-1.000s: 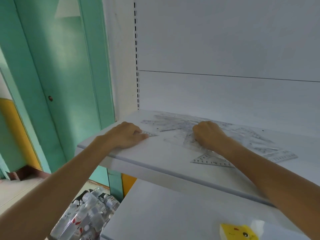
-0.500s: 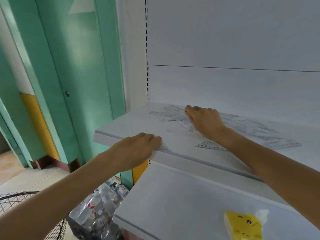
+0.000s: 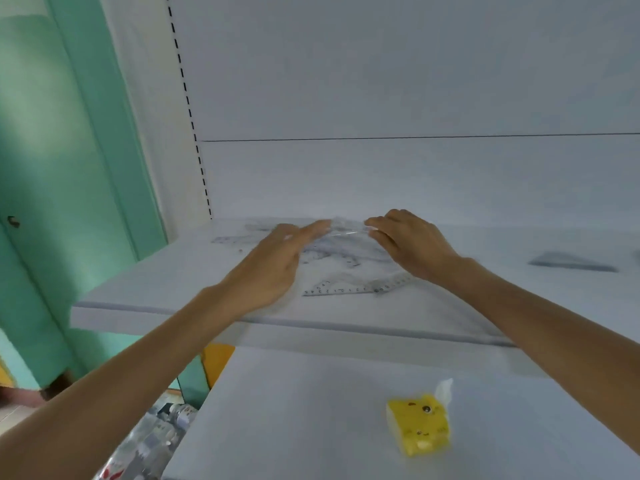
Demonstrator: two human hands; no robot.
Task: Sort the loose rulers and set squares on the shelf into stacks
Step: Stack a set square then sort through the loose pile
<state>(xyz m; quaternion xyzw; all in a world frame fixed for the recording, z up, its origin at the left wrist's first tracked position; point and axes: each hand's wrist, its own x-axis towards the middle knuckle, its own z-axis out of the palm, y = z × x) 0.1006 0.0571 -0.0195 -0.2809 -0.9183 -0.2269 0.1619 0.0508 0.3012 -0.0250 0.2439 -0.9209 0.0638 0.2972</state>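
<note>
Though blurry — one ruler pile (image 3: 332, 252) between left hand (image 3: 273, 268) and right hand (image 3: 412, 247)

On the shelf (image 3: 145, 308), both hands met over a heap of clear rulers (image 3: 341, 252). The left hand (image 3: 273, 268) lay flat with its fingers straight; the right hand (image 3: 412, 247) had bent fingers, its grip blurred. A set square (image 3: 349, 287) lay nearer the shelf's front edge. A yellow pack (image 3: 419, 429) sat below the shelf.

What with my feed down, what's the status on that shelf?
Left hand open, fingers straight, over the ruler pile. Right hand curled at the pile's far edge, grip unclear in blur. One loose piece off right, apart. Nothing in the way.
</note>
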